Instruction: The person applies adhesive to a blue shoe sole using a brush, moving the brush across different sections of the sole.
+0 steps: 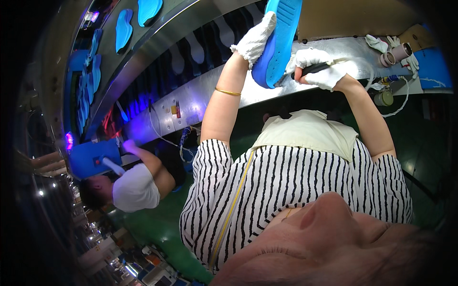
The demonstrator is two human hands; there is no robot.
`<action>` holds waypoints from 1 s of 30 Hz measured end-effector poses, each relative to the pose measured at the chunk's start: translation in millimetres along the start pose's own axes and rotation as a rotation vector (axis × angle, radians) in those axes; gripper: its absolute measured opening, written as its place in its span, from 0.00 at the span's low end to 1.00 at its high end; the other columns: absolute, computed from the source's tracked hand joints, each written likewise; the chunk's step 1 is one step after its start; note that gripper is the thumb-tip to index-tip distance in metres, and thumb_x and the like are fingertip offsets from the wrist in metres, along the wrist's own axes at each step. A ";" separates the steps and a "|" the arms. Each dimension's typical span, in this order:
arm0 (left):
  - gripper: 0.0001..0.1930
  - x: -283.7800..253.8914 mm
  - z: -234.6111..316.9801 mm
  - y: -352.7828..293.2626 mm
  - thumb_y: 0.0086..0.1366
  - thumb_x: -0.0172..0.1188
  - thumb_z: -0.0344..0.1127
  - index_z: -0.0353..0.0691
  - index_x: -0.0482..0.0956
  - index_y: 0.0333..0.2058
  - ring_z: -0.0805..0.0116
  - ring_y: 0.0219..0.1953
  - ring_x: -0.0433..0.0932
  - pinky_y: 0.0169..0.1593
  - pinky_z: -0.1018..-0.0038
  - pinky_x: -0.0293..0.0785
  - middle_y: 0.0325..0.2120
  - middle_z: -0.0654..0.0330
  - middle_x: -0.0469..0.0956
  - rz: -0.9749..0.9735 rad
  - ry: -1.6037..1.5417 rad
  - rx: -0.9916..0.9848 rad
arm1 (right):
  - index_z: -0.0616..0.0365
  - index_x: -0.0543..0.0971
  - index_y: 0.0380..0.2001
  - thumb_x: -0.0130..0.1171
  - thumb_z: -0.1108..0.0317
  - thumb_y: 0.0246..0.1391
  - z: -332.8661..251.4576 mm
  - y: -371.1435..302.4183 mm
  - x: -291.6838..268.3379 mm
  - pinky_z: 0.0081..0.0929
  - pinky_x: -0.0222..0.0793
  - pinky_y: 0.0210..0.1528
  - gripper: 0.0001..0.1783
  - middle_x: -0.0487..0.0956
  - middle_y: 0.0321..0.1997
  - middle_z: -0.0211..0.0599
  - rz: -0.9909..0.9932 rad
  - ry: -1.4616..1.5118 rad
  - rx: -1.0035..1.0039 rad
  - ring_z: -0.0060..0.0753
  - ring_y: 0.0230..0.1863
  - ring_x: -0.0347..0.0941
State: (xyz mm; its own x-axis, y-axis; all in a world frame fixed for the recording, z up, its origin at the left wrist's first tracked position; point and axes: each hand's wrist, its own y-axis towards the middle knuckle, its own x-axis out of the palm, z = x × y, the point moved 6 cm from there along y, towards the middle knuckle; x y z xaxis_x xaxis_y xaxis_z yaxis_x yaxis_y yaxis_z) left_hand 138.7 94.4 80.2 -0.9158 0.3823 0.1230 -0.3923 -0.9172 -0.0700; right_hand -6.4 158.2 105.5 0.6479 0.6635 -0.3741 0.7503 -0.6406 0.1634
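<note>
A white glove covers my left hand (257,40), which is closed round the edge of a bright blue shoe sole (279,50). The sole stands tilted, its darker blue rounded end pointing down over the metal bench. Just to its right, my right hand (319,69), in a white glove with bare fingertips, grips a slim black-handled tool (315,68). The tool's tip points toward the sole's lower end; whether they touch I cannot tell.
The metal bench (217,90) runs along in front of me. Blue soles (124,29) lie on a conveyor at the upper left, with grey soles (194,47) racked beneath. Spare gloves (377,44) and tape rolls (389,58) sit at right. A co-worker (136,188) works at left.
</note>
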 end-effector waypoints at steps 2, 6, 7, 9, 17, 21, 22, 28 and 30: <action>0.37 5.3 0.9 1.6 0.60 0.49 0.66 0.40 0.69 0.55 0.67 0.40 0.78 0.43 0.71 0.78 0.43 0.55 0.77 0.036 -0.038 -0.030 | 0.59 0.77 0.22 0.61 0.79 0.38 -6.1 -1.0 -7.0 0.24 0.70 0.38 0.04 0.77 0.28 0.33 0.006 0.042 0.051 0.26 0.31 0.73; 0.38 -4.2 2.7 1.1 0.59 0.48 0.67 0.42 0.66 0.58 0.67 0.41 0.78 0.44 0.72 0.77 0.46 0.54 0.76 0.050 -0.037 -0.094 | 0.60 0.76 0.23 0.61 0.78 0.39 -1.2 1.9 -9.2 0.25 0.69 0.37 0.05 0.76 0.28 0.34 0.154 -0.020 -0.068 0.28 0.33 0.73; 0.39 -6.8 -0.6 5.6 0.59 0.47 0.68 0.43 0.65 0.59 0.65 0.42 0.78 0.45 0.70 0.77 0.47 0.53 0.75 0.032 -0.014 -0.096 | 0.60 0.75 0.23 0.61 0.77 0.40 -2.2 1.4 -9.6 0.26 0.69 0.37 0.05 0.75 0.29 0.34 0.134 -0.221 -0.159 0.29 0.33 0.73; 0.41 -9.4 -8.4 12.4 0.58 0.46 0.70 0.43 0.63 0.60 0.63 0.44 0.78 0.47 0.68 0.77 0.48 0.52 0.74 0.012 0.001 -0.087 | 0.60 0.76 0.24 0.62 0.77 0.39 1.2 -0.8 -14.4 0.26 0.69 0.37 0.05 0.75 0.29 0.35 0.036 -0.149 -0.122 0.30 0.32 0.73; 0.36 -14.9 7.4 -0.3 0.60 0.49 0.66 0.40 0.68 0.54 0.69 0.38 0.78 0.42 0.70 0.78 0.41 0.56 0.77 0.030 -0.065 0.012 | 0.58 0.75 0.26 0.65 0.74 0.41 -14.9 6.2 -26.5 0.24 0.68 0.37 0.08 0.74 0.26 0.32 0.106 -0.262 -0.332 0.30 0.30 0.71; 0.44 -12.7 44.5 -25.8 0.56 0.45 0.72 0.38 0.62 0.57 0.57 0.46 0.77 0.46 0.62 0.78 0.46 0.49 0.73 0.071 -0.354 0.328 | 0.59 0.75 0.24 0.62 0.75 0.42 -17.9 -3.2 -51.7 0.25 0.69 0.40 0.05 0.75 0.30 0.34 0.138 -0.152 -0.266 0.31 0.35 0.72; 0.45 -13.4 55.1 -36.5 0.56 0.40 0.74 0.40 0.62 0.57 0.54 0.48 0.75 0.49 0.61 0.77 0.50 0.49 0.72 0.034 -0.553 0.401 | 0.59 0.75 0.26 0.62 0.75 0.44 -24.3 -2.7 -53.8 0.25 0.69 0.43 0.05 0.75 0.32 0.34 0.179 -0.052 -0.204 0.28 0.39 0.72; 0.43 -14.9 -15.7 -46.8 0.60 0.39 0.70 0.35 0.61 0.58 0.50 0.50 0.73 0.55 0.56 0.71 0.49 0.45 0.72 -0.141 -0.886 -0.118 | 0.58 0.75 0.30 0.65 0.74 0.48 -10.4 -10.8 -48.4 0.16 0.71 0.38 0.08 0.79 0.34 0.30 0.485 0.072 -0.107 0.19 0.34 0.74; 0.38 0.2 -41.3 -41.5 0.63 0.45 0.64 0.35 0.61 0.58 0.50 0.49 0.74 0.56 0.52 0.69 0.49 0.45 0.72 -0.132 -1.011 -0.056 | 0.58 0.75 0.32 0.65 0.75 0.48 0.1 -13.6 -44.0 0.16 0.71 0.37 0.09 0.80 0.33 0.30 0.505 0.162 -0.133 0.18 0.34 0.75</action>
State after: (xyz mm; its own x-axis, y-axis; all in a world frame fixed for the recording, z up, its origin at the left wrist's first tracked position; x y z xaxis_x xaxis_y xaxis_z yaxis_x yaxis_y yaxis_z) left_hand 151.3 137.2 42.3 -0.3736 0.1820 0.9096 -0.5122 -0.8580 -0.0387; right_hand -45.2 137.7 119.7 0.9359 0.3441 -0.0754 0.3442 -0.8474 0.4044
